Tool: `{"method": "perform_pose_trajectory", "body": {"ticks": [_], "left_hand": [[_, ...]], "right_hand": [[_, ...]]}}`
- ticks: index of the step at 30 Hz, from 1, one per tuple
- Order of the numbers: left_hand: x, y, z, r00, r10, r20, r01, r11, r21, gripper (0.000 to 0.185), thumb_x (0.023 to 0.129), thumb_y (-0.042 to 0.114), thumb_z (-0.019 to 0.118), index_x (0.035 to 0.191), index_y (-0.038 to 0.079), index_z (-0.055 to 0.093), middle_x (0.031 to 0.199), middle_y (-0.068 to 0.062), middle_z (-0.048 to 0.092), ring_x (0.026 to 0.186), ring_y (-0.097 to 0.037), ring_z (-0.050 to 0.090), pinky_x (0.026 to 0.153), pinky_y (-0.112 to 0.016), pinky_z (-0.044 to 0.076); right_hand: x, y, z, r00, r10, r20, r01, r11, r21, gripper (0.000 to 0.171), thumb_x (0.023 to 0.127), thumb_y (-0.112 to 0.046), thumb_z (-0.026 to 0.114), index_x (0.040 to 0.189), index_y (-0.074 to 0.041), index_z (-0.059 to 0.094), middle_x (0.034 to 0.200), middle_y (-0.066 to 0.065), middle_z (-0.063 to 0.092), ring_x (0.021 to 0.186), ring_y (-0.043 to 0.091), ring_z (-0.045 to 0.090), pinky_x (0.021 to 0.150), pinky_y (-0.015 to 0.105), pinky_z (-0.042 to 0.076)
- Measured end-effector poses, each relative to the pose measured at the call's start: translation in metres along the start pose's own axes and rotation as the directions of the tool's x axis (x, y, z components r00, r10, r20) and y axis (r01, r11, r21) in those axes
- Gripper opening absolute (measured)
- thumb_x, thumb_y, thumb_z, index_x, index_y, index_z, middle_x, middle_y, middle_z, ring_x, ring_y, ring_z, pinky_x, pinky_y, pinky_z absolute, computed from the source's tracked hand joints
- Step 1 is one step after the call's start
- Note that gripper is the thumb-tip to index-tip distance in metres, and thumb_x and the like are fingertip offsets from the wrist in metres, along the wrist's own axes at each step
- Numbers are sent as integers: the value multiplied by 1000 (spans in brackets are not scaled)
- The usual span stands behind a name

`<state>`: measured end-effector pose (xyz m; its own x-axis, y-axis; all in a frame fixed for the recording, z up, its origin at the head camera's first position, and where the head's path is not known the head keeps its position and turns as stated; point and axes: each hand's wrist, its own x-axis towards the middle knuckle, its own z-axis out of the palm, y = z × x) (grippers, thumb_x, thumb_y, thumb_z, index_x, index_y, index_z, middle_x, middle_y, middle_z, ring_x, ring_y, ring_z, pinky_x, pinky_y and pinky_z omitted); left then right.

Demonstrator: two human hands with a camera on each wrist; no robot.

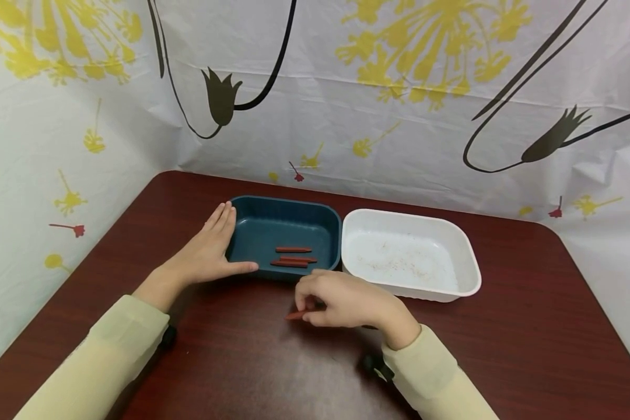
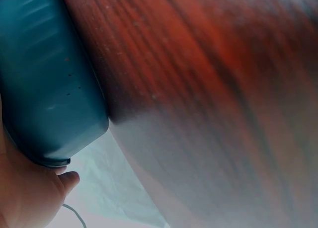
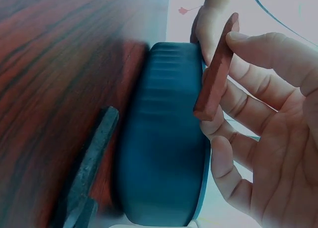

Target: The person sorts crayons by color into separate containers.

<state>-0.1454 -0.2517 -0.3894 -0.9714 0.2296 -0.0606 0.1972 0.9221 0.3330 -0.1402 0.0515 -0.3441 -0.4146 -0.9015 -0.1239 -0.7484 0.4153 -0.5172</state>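
Observation:
My right hand (image 1: 341, 297) is over the table just in front of the two trays. It pinches a red-brown, crayon-like stick (image 3: 217, 74) between thumb and fingers, and the stick tapers at one end. My left hand (image 1: 207, 248) rests on the left end of a dark blue tray (image 1: 286, 205), fingers straight along its side and thumb at the front rim. Inside that tray lie a few similar red-brown sticks (image 1: 293, 249), side by side. In the left wrist view, part of the left hand (image 2: 32, 193) touches the tray's rim.
A white tray (image 1: 475, 271) with reddish specks on its floor stands against the blue tray's right side. A dark grey, stick-like thing (image 3: 94, 153) lies on the table (image 1: 252, 361) in the right wrist view. Behind the table hangs a patterned white cloth (image 1: 304, 87).

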Motion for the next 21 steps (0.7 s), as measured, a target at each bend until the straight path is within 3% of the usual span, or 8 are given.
{"method": "perform_pose_trajectory", "body": {"ticks": [21], "left_hand": [[0,0,0,1000,3,-7,-3,1000,-1,129,78,77,63,157,-3,-1,167,-16,-8,156,-34,-7,123,-57,15]], "right_hand": [[4,1,-6,997,-30,-70,35,997,62,12,91,-16,66,87,-26,61,81,-11,54,84,12,51,68,22,44]]}}
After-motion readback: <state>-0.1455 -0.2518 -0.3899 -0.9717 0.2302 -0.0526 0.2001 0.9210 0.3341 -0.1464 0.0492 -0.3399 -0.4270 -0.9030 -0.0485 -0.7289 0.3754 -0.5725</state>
